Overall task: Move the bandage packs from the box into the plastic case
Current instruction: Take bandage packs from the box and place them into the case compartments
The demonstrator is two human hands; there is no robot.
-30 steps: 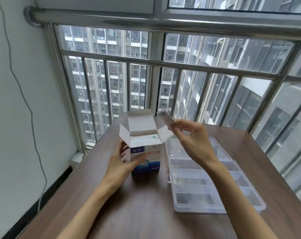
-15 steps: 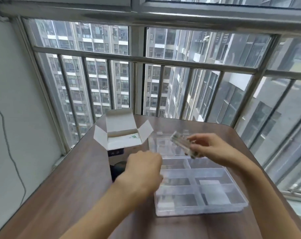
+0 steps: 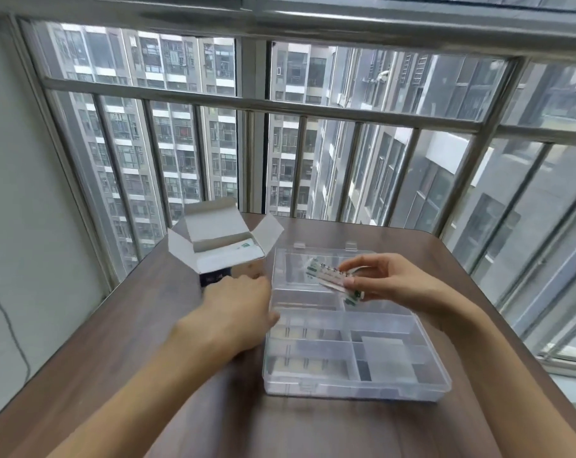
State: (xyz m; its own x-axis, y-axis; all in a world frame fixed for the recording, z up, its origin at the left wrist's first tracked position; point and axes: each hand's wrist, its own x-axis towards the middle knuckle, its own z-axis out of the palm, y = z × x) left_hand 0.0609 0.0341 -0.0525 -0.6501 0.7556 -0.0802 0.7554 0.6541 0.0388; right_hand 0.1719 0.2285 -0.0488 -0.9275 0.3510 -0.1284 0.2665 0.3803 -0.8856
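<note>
Between your right hand's (image 3: 384,280) thumb and fingers you pinched a bandage pack (image 3: 334,280), held flat just above the plastic case's (image 3: 356,390) far compartments, likely for dropping in. Your left hand (image 3: 237,312) rested at the case's edge beside the open box (image 3: 220,246), probably steadying; whether it gripped anything I cannot tell.

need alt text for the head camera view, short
A person's right hand holds a bandage pack over an open clear plastic case on a brown table. The left hand rests at the case's left edge, beside an open cardboard box.
</note>
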